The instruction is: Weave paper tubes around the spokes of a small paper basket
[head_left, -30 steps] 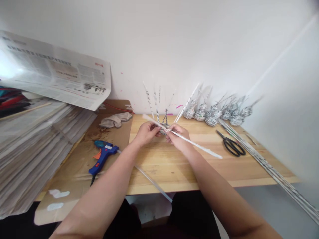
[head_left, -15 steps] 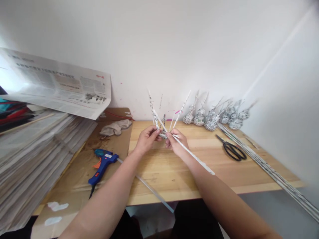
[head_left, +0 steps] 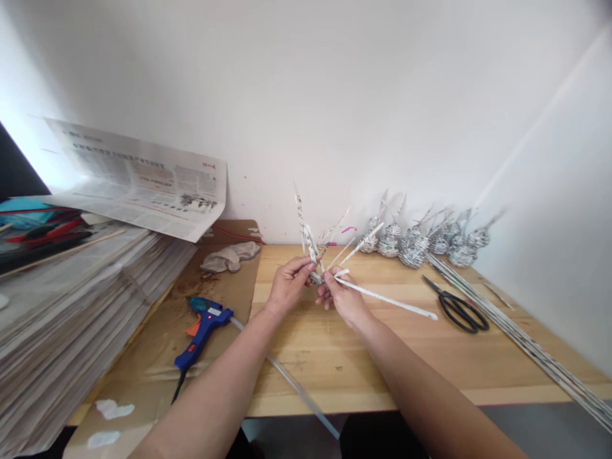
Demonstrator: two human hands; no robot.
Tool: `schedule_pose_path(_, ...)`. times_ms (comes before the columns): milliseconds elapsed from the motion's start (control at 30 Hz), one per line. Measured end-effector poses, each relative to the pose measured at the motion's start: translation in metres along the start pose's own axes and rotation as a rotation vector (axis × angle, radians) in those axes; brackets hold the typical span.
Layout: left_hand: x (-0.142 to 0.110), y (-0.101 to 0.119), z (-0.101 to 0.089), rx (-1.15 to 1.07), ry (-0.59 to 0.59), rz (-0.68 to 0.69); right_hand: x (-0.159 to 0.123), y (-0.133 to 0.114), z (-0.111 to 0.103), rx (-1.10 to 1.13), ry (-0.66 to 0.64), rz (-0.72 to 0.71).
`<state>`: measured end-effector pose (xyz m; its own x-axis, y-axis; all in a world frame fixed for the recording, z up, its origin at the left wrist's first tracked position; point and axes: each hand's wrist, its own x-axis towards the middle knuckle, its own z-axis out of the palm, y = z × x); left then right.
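My left hand (head_left: 289,287) pinches the small paper piece (head_left: 315,279) between thumb and fingers, at 12 o'clock above the table (head_left: 335,347). Its spokes fan upward, away from my palms, which seems to leave their tips free while I grip low at the base. My right hand (head_left: 345,299) is closed on the long white paper tube (head_left: 387,297) beside that base; the tube's loose end points to 4 o'clock, over my right forearm's side, likely so it clears the spokes. Exactly where its inner end runs, my fingers hide.

From my hands, the glue gun (head_left: 205,333) lies at 8 o'clock on cardboard (head_left: 148,376), which probably guards the wood from drips. The scissors (head_left: 447,297) rest at 3 o'clock, apparently within easy reach. At 2 o'clock, woven paper gourds (head_left: 413,247) stand near the wall, out of my elbows' way.
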<state>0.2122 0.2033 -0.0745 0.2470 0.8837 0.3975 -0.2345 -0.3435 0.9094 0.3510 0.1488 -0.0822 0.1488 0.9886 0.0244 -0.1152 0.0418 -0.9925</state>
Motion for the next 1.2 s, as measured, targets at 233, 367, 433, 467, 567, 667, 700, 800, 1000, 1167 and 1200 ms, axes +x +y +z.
schedule_pose_path(233,-0.003,0.003,0.001,0.043,-0.042,0.026,-0.002,0.003,0.002,0.019,-0.020,0.041)
schedule_pose_path(367,-0.001,0.005,0.001,0.042,-0.062,-0.002,-0.002,0.003,0.003,0.030,-0.003,0.036)
schedule_pose_path(433,0.001,0.003,0.000,0.039,-0.044,-0.029,-0.001,0.003,0.003,0.045,0.006,0.033)
schedule_pose_path(467,0.002,0.001,-0.001,0.043,-0.034,-0.045,-0.001,0.003,0.003,0.046,0.009,0.030)
schedule_pose_path(567,0.005,-0.005,-0.004,0.067,-0.025,-0.099,-0.001,0.004,0.003,0.006,0.015,0.006)
schedule_pose_path(667,0.007,-0.009,-0.007,0.035,-0.019,-0.141,-0.001,0.005,0.002,-0.060,0.006,-0.024)
schedule_pose_path(700,0.008,-0.009,-0.007,0.012,-0.015,-0.141,-0.001,0.005,0.002,-0.082,0.000,-0.030)
schedule_pose_path(800,0.007,-0.008,-0.006,-0.033,-0.006,-0.096,-0.002,0.003,0.001,-0.118,-0.009,-0.017)
schedule_pose_path(1000,0.005,-0.001,-0.005,0.055,0.108,-0.011,-0.002,-0.007,-0.003,-0.064,0.001,0.041)
schedule_pose_path(1167,0.007,0.005,-0.015,0.229,0.067,0.009,-0.002,-0.012,-0.008,-0.033,-0.011,0.044)
schedule_pose_path(1200,0.008,0.005,-0.017,0.251,0.034,-0.001,-0.002,-0.013,-0.009,-0.026,-0.014,0.057)
